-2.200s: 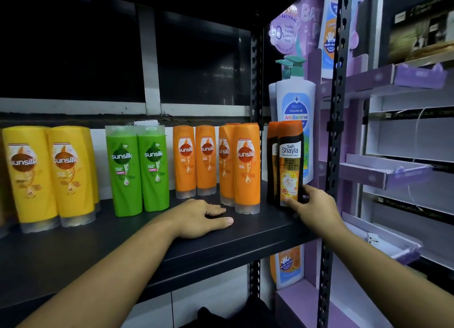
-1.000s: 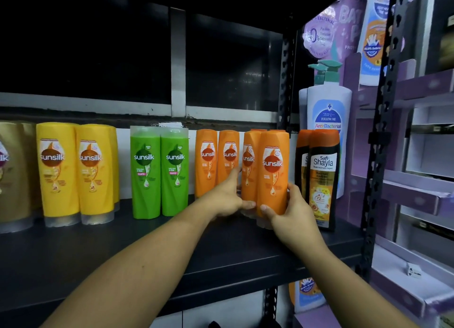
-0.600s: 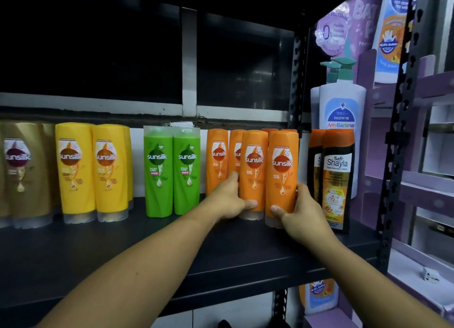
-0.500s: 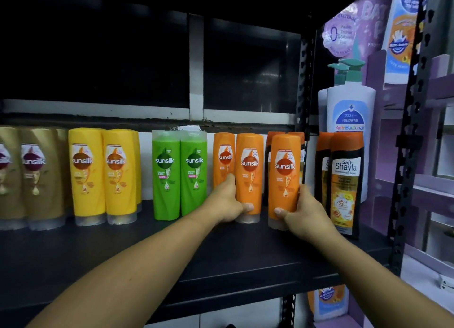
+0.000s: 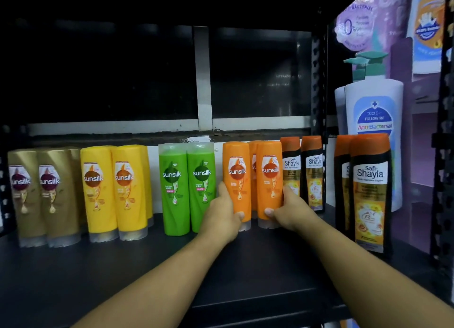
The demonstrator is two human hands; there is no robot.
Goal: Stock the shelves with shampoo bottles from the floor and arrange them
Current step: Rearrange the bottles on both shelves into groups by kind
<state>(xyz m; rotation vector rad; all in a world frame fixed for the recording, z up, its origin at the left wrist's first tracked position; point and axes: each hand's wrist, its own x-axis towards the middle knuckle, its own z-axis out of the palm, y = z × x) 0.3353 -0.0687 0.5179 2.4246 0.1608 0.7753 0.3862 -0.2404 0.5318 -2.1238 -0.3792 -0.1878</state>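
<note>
A: Hands?
B: L hand (image 5: pixel 222 216) is wrapped round the L orange bottle (image 5: pixel 237 177) low down. Thumb on its front near the cap, fingers (image 5: pixel 222 190) up its left side. R hand (image 5: pixel 288 213) grips the R orange bottle (image 5: pixel 270 177) the same way, thumb on the front, fingers on its right side.
A: Where are those two?
B: Upright on the shelf (image 5: pixel 147 278), side by side & touching, caps down, labels facing out. A third orange bottle (image 5: pixel 253 153) peeks out from behind, betw. them.
A: Neighbours?
B: Green pair (image 5: pixel 186 187) just left, next to the L hand. Then yellow bottles (image 5: pixel 115 192), then gold bottles (image 5: pixel 36 195) at the far left, all standing in a row. Right of the R hand: back Shayla pair (image 5: pixel 303 170) by the rear post, front Shayla pair (image 5: pixel 368 192) nearer the shelf edge, w/ a white pump bottle (image 5: pixel 375 106) behind.
A: Orange two lifted or set down?
B: Can't tell, the hands partly hide the caps.
</note>
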